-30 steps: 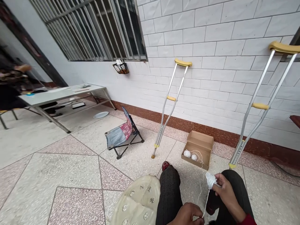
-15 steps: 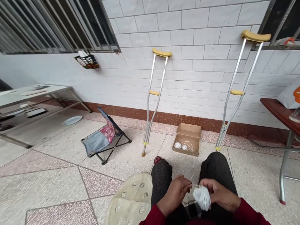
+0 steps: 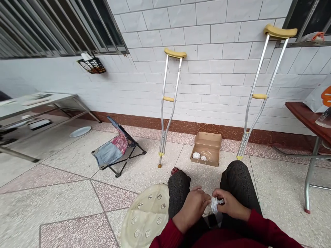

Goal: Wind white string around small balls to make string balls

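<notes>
Between my knees, a small bundle of white yarn [image 3: 214, 205] is wound around something thin that sticks out at its right side. My right hand [image 3: 230, 205] is closed on that right end. My left hand [image 3: 194, 207] is closed at the bundle's left side, its fingertips against the yarn. A loose strand runs from the hands up to an open cardboard box [image 3: 207, 140] on the floor. Inside the box lie two white yarn balls [image 3: 196, 155], one larger than the other.
Two crutches [image 3: 168, 99] lean on the tiled wall. A low folding chair [image 3: 110, 153] stands to the left, and a round pale stool [image 3: 144, 220] is beside my left knee. A red-topped table [image 3: 306, 120] is at the right, a metal-framed table [image 3: 62, 100] at far left.
The yarn bundle has turned and moved slightly left and up, showing its narrower side. My right hand has moved left, closer to my left hand. The strand now rises to the box's front edge farther left.
</notes>
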Demonstrator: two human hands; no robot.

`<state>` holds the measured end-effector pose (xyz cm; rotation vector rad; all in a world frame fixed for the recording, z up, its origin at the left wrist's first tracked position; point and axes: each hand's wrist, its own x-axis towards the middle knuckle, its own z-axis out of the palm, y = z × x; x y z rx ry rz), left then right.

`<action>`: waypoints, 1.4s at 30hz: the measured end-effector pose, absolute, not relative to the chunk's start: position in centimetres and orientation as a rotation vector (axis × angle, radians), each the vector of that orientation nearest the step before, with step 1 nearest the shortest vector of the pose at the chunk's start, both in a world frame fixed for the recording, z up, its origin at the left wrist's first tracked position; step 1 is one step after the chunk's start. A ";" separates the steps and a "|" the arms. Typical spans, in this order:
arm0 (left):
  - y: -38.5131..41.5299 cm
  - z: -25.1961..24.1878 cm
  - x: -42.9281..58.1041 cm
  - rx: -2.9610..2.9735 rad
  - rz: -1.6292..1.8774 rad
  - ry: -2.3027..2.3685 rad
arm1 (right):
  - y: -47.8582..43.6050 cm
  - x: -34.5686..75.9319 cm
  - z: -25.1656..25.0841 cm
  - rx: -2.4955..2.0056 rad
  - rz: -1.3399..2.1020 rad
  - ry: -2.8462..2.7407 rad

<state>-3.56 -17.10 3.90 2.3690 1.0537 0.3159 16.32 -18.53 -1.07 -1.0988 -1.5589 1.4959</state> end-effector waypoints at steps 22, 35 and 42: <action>-19.6 1.7 -2.3 2.284 0.230 1.156 | -14.8 15.5 2.5 -1.192 1.516 -0.894; -16.3 3.3 -4.2 2.228 0.399 1.018 | -20.4 15.3 0.0 -1.146 1.652 -1.524; -18.3 0.0 -3.5 1.714 0.431 1.080 | -17.5 16.1 3.6 -1.161 1.643 -1.083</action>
